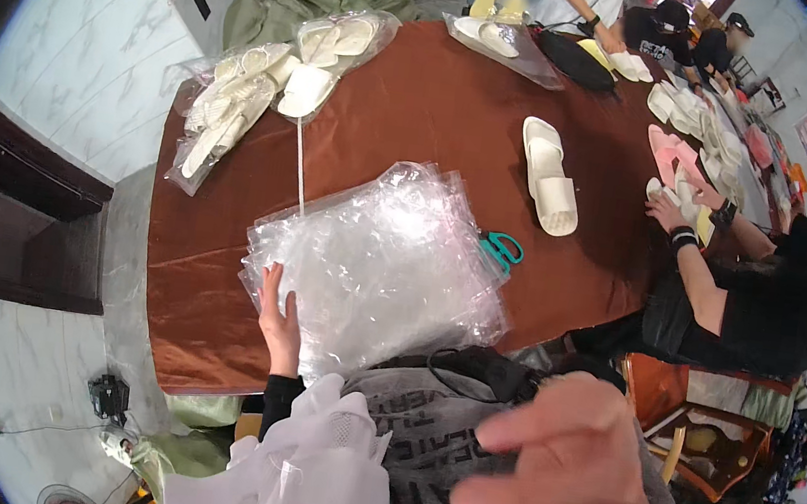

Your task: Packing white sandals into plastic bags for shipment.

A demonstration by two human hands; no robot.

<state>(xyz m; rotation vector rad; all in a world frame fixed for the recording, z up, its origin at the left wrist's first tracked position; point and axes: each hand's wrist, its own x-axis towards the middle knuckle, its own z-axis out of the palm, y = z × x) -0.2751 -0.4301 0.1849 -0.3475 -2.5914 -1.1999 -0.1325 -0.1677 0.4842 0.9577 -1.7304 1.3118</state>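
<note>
My left hand (280, 326) rests at the left edge of a stack of clear plastic bags (377, 264), its fingers stretched and apart. Close to the camera and somewhat blurred, my right hand (568, 474) is raised over my lap with its fingers apart; nothing shows in it. Teal-handled scissors (502, 252) stick out from the right edge of the stack, their blades hidden. Beyond them a single cream slipper (550, 184) lies on the brown tablecloth (423, 93).
Bagged white slippers (229, 110) lie at the far left, near a thin white strip (300, 167). Another bagged pair (490, 36) is at the back. A co-worker (751, 295) on the right handles slippers beside a pink pair (674, 154). A wooden chair (712, 446) stands at the lower right.
</note>
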